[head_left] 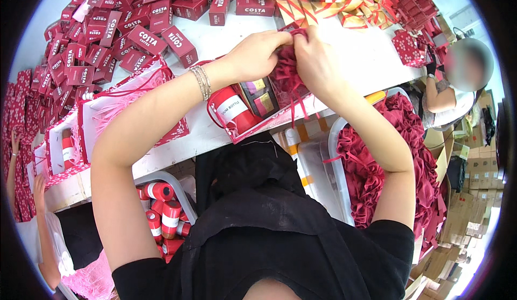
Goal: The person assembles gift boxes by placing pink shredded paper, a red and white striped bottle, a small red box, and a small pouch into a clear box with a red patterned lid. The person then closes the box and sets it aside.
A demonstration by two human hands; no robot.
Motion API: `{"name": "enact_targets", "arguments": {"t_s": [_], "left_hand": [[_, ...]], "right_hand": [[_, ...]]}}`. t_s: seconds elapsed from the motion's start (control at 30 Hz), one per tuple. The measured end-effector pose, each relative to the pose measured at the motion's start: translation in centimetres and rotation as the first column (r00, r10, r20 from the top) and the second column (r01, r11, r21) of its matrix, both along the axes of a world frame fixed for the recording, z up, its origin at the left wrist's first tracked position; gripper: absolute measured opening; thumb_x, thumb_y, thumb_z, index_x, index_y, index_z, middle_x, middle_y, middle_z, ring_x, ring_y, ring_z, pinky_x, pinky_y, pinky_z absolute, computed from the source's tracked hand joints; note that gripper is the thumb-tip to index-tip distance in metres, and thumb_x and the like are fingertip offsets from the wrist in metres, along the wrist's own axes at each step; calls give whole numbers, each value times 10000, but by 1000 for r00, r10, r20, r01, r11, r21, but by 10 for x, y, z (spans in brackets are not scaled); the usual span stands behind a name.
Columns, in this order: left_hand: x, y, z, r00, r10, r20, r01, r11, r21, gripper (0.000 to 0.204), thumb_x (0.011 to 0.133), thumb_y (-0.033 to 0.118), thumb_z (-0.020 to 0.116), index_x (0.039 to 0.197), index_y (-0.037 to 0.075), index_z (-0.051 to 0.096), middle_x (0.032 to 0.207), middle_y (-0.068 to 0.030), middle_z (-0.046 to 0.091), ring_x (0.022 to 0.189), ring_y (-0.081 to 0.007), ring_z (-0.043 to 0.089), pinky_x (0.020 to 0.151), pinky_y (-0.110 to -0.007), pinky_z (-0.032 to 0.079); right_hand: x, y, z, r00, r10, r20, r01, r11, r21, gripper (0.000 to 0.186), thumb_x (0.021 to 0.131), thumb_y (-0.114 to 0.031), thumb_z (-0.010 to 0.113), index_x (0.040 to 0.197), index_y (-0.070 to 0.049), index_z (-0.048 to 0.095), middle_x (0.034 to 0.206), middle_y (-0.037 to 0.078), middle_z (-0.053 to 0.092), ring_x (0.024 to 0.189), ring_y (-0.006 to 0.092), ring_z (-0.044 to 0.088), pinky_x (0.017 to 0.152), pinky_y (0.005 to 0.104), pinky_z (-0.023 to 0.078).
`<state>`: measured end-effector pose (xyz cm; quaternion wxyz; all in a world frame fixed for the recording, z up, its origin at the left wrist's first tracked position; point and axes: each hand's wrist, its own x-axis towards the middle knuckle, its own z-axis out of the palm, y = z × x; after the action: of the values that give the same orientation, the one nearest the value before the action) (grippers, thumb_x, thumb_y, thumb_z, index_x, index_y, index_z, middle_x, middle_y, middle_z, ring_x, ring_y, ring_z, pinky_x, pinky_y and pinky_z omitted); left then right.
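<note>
My left hand [257, 57] and my right hand [316, 63] are closed on a burgundy ruffled fabric piece [288, 74] with dangling ribbons, their fingers close together at the top of the view. The fabric is over the right end of an open red patterned gift box [239, 132] near the table's front edge. Inside that box lie a red cylinder [230, 109] with a white label and a dark tray [256, 87] of small pink and yellow packets. A beaded bracelet is on my left wrist.
Piled burgundy cartons [151, 39] and gold-red boxes [318, 1] cover the white table's [358, 58] back. Open boxes [116, 117] with pink shred stand left. Below are bins of red cylinders [171, 214] and burgundy fabric [377, 149]. Co-workers' arms [46, 235] and body [447, 98] flank me.
</note>
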<state>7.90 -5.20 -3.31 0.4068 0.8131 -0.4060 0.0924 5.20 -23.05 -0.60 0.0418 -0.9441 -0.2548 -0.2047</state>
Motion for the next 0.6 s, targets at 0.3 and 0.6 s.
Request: {"name": "enact_targets", "arguments": {"t_s": [0.3,0.6], "left_hand": [[-12,0,9,971,237,26,-237,944,230,580,683,116,754,1180,15,474,1135,-206,546,1064,-384,558,899,-416,472],[1,2,-1,956,281,81,-285,958,41,406,759,38,646,1136,-52,526,1065,-223,584,1019,-371,582,889,-411,471]], "right_hand": [[14,-10,-18,926,250,-282,-167,943,287,611,689,-65,640,1231,100,411,1211,346,445,1052,479,536,904,460,477],[66,19,-10,870,111,-481,-177,980,-94,125,702,-77,600,721,44,627,856,225,657,840,389,653,735,444,522]]}}
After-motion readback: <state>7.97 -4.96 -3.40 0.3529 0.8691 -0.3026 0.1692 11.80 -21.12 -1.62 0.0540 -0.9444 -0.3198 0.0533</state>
